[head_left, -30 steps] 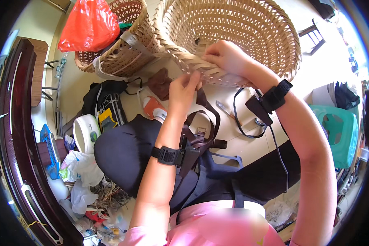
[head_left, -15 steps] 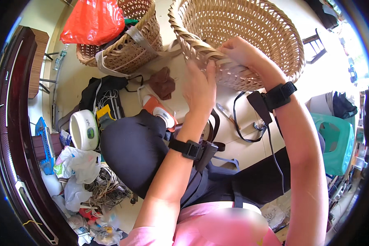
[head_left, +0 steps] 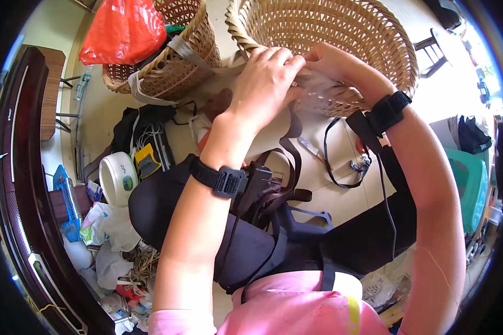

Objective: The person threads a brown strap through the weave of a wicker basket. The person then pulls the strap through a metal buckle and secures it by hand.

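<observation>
Left hand (head_left: 267,81), grip unclear, now higher beside right hand (head_left: 336,62), grip narrow on woven basket (head_left: 330,25); white tub (head_left: 113,184) with green label (head_left: 127,182).

There is room to reach into the large basket (head_left: 335,28) through its open top, but the left grip (head_left: 269,78) and right grip (head_left: 325,60) crowd its near rim. The smaller basket (head_left: 176,78) and its red bag (head_left: 123,33) obstruct the left. Below, a brown strap (head_left: 294,126), knife (head_left: 308,146) and black strap (head_left: 346,186) hinder passage; floor (head_left: 441,99) opens rightward, before the green stool (head_left: 474,190).
</observation>
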Demonstrator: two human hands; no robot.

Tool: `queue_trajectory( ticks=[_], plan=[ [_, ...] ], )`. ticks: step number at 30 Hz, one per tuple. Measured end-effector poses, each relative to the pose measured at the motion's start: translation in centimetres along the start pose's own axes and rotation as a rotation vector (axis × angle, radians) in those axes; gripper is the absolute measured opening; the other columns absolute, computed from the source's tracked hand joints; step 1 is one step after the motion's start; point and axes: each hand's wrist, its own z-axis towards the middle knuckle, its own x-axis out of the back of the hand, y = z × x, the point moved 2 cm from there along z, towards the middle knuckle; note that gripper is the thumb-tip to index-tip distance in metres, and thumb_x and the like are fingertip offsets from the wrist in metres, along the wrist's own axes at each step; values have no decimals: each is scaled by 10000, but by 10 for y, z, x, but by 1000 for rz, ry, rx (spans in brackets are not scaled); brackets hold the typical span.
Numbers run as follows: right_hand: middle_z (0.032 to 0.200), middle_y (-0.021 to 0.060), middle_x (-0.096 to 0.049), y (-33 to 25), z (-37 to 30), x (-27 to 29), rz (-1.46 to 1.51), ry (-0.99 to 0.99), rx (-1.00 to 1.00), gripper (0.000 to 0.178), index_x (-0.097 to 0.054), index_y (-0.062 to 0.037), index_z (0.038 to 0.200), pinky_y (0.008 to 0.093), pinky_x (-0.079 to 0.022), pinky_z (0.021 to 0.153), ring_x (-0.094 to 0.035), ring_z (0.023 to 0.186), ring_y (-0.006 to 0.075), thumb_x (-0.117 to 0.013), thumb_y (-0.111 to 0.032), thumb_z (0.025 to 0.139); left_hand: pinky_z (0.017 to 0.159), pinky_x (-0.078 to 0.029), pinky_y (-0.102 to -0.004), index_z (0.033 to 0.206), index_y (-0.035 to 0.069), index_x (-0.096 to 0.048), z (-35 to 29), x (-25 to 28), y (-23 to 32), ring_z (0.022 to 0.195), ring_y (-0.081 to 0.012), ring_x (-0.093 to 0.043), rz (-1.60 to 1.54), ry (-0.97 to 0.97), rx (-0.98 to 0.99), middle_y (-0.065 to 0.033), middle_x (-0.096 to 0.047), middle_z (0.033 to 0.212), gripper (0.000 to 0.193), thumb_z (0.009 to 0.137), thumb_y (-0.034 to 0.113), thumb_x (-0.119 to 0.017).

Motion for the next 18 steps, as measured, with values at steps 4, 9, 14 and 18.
queue_trajectory(
  ticks=[4, 9, 14, 18],
  plan=[
    [689, 179, -685, 10, -13, -1, 108, 27, -36, 361, -753, -1, 899, 396, -513, 629, -620, 603, 208, -678, -352, 867, 999, -409, -434, 1150, 85, -625, 0, -8, 10, 1083, -275, -589, 83, 35, 48, -82, -630, 1070, 481, 750, 276, -813],
    [715, 183, -692, 6, -29, 7, 50, 175, 3, 318, -756, -5, 910, 392, -523, 639, -629, 606, 213, -689, -310, 850, 1002, -392, -450, 1156, 97, -639, -1, -19, 18, 1040, -268, -583, 92, 57, 58, -62, -621, 1038, 494, 754, 331, -805],
    [720, 162, -701, 4, -41, 12, 166, 42, -235, 321, -757, -7, 917, 382, -534, 622, -659, 627, 215, -701, -318, 859, 968, -407, -424, 1106, 98, -680, 6, -23, 18, 995, -273, -582, -19, 74, 13, -60, -624, 1006, 409, 793, 344, -771],
    [691, 114, -691, 2, -45, 13, 94, 145, -98, 346, -749, 8, 911, 377, -526, 576, -671, 644, 197, -708, -334, 880, 955, -408, -418, 1103, 91, -677, 8, -21, 14, 1004, -279, -579, -106, 60, 4, -62, -624, 1018, 378, 807, 311, -760]
  ],
)
